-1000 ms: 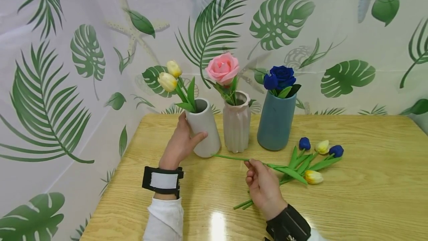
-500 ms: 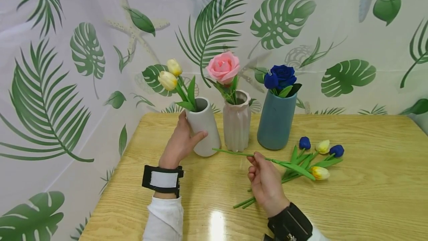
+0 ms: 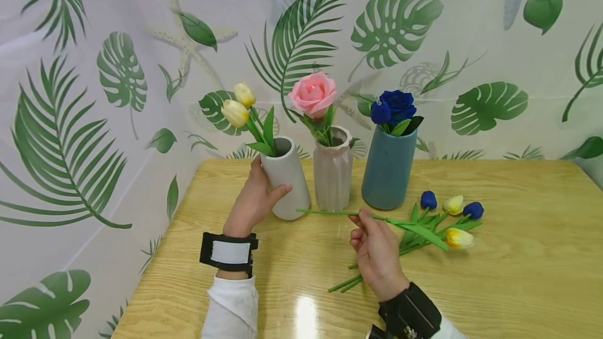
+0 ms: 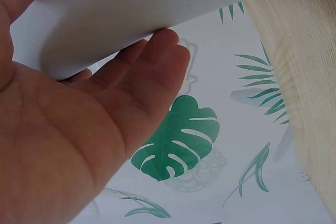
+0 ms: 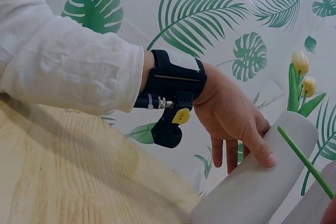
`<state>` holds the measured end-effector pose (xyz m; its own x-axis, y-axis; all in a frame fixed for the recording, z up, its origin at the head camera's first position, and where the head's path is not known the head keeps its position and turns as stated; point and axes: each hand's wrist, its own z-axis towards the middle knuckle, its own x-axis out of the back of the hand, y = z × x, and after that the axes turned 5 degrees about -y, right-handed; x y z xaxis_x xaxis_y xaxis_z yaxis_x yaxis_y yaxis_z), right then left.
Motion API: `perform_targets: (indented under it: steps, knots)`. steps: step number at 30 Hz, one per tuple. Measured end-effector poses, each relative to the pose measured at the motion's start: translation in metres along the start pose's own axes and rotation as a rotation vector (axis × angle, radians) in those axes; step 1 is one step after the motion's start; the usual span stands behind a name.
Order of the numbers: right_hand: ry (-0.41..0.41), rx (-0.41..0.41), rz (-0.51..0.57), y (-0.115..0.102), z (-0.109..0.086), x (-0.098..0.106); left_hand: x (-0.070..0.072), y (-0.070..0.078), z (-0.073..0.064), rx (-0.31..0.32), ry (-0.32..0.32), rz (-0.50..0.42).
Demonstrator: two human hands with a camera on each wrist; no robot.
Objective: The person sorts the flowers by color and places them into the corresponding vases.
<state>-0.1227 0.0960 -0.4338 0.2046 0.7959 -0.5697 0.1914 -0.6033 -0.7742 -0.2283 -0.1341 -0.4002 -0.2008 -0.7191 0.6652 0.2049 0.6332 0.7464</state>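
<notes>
My left hand point(image 3: 254, 198) grips the side of a white vase point(image 3: 293, 187) with thumb and fingers spread around it. Two pale yellow tulips point(image 3: 235, 111) stand in that vase. A yellow-and-white tulip point(image 3: 459, 238) is pinched by its stem in my right hand point(image 3: 377, 255), its head pointing right. Its stem end reaches left across the front of the white vase near the base; the right wrist view shows the green stem point(image 5: 304, 161) before the vase. Only the tip of the right hand appears there. The left wrist view shows the left palm point(image 4: 63, 135) under the vase wall point(image 4: 131, 14).
A ribbed pinkish vase point(image 3: 332, 177) with a pink rose point(image 3: 313, 94) stands right of the white one. Beyond it is a blue-grey vase point(image 3: 388, 171) with blue flowers point(image 3: 398, 106). Several blue and yellow tulips point(image 3: 454, 205) lie on the wooden table point(image 3: 532, 255).
My right hand, pinching the tulip, has moved slightly up and to the right, and the tulip's head has shifted right. The left hand and white vase stay in place.
</notes>
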Motion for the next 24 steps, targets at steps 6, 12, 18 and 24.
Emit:
perform_targets:
  steps: [6,12,18,24]
  knots:
    - [0.033,0.053,0.002,-0.0027,0.0022,-0.0005,0.0005,0.0005,0.0004,-0.003,0.007,0.001]
    - [0.033,0.079,0.052,-0.0036,0.0021,0.0022,0.0005,0.0017,-0.0027,0.014,-0.004,0.011]
    - [0.044,0.094,0.047,-0.0036,0.0047,0.0043,-0.0001,0.0023,-0.0049,0.015,0.004,0.038]
    - [0.074,0.272,-0.076,-0.0004,0.0044,0.0041,-0.0006,0.0013,-0.0036,0.007,0.008,0.047]
